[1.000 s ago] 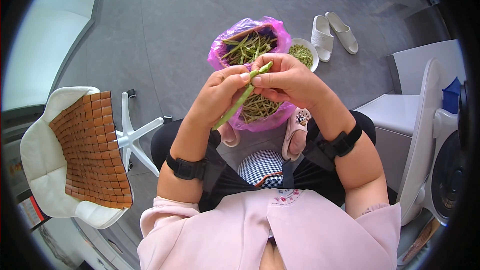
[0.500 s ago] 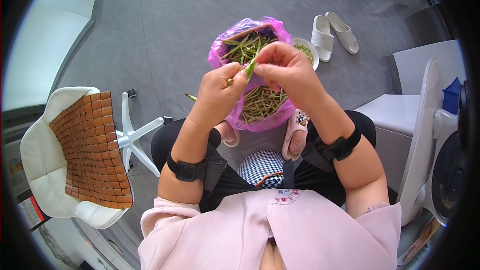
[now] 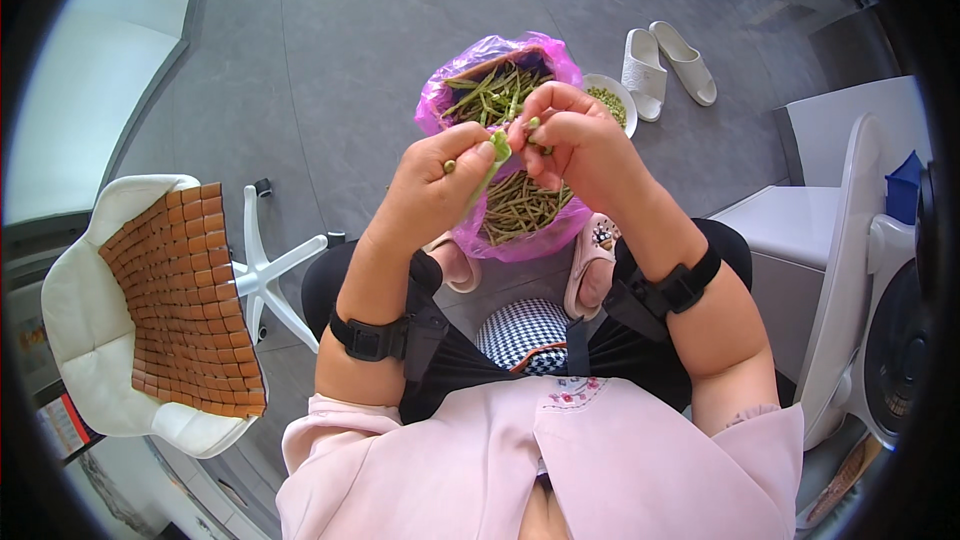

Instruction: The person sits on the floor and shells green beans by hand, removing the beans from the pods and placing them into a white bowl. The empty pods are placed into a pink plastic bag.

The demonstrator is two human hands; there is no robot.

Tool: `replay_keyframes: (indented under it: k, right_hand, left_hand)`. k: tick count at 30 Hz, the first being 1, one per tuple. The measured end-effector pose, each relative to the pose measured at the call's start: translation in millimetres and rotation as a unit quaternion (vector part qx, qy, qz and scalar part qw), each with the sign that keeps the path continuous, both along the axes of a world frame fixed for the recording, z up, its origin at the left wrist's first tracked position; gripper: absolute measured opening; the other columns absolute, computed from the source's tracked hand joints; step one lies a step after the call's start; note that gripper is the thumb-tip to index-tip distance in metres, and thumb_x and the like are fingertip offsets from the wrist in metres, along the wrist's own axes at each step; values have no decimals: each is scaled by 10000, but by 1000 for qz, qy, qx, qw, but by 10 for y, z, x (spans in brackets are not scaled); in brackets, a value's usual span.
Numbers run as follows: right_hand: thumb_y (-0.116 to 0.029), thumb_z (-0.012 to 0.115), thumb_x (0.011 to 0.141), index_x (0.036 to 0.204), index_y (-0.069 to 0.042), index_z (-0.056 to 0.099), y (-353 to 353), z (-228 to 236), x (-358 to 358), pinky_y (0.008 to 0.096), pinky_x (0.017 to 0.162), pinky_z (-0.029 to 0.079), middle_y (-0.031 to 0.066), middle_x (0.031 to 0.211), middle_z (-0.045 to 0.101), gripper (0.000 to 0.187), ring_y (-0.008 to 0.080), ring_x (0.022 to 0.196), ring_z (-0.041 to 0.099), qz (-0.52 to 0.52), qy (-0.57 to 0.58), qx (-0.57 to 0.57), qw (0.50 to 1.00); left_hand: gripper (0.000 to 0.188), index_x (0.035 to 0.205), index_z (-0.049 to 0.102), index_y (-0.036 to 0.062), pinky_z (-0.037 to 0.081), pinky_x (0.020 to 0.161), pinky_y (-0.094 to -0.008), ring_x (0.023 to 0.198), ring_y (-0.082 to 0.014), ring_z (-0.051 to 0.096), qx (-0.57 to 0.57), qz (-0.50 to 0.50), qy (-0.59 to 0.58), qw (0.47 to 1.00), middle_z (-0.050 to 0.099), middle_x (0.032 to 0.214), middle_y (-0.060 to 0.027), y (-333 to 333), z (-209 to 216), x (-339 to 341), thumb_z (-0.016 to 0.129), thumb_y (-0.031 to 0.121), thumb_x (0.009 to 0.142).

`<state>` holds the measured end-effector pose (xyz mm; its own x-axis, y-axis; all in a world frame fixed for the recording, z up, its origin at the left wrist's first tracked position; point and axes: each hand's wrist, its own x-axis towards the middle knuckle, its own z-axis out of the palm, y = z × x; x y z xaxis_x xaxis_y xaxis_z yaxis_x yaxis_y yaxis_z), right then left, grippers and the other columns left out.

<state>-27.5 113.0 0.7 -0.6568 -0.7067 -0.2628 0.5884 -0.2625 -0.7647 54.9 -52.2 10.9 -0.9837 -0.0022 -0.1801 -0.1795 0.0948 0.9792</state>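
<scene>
My left hand [image 3: 425, 190] is closed round a split green bean pod [image 3: 501, 146], whose pale inside faces up at the thumb tip. A small round bean [image 3: 449, 166] pokes out of the same fist. Close beside it, my right hand [image 3: 588, 148] is closed on green beans [image 3: 534, 124] pinched between thumb and fingers, its tips apart from the pod. Behind the hands stands a pink plastic bag [image 3: 432, 105] with long green pods [image 3: 497, 90]. Nearer, another pink bag section [image 3: 545, 248] holds thinner brownish-green pods [image 3: 520, 206]. A white bowl [image 3: 631, 112] contains shelled green beans [image 3: 608, 100], partly behind my right hand.
White slippers [image 3: 645, 75] lie on the grey tiled floor [image 3: 370, 40] beyond the bowl. On the left is a white swivel chair [image 3: 80, 340] with a brown slatted mat [image 3: 190, 300]. To the right stands a white cabinet [image 3: 780, 225] beside a fan [image 3: 890, 350].
My right fingers have come away from the pod and drawn slightly right, with beans now showing in them. The pod in my left hand is opened wider.
</scene>
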Motion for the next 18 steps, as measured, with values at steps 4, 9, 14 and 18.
replay_keyframes:
  k: [4,9,14,18]
  right_hand:
    - [-57,455,798,829,-25,484,26,-66,-35,225,382,386,142,760,580,53,161,519,533,25,-71,-57,996]
    - [-66,532,794,821,-20,510,3,-20,-1,211,388,382,121,759,584,58,137,524,529,63,-99,-33,993]
    - [-44,586,775,863,-10,543,-40,42,35,206,391,378,90,754,589,104,109,519,524,61,-83,-4,995]
    - [-50,569,796,858,-12,556,-40,42,46,191,388,387,90,748,594,74,97,516,527,48,-49,10,998]
  left_hand:
    - [156,830,564,23,336,509,-194,597,-28,401,2,12,-8,1000,437,638,57,-23,4,-6,494,152,881]
    - [155,841,564,28,334,515,-190,613,-27,406,5,17,7,1000,447,654,55,-22,-14,-14,506,166,883]
    - [181,833,581,32,345,528,-196,625,-30,416,4,33,0,999,469,667,49,-32,-20,-30,518,193,887]
    - [163,833,594,34,371,562,-201,650,-40,446,47,8,-24,999,505,687,38,-63,-88,-37,556,188,869]
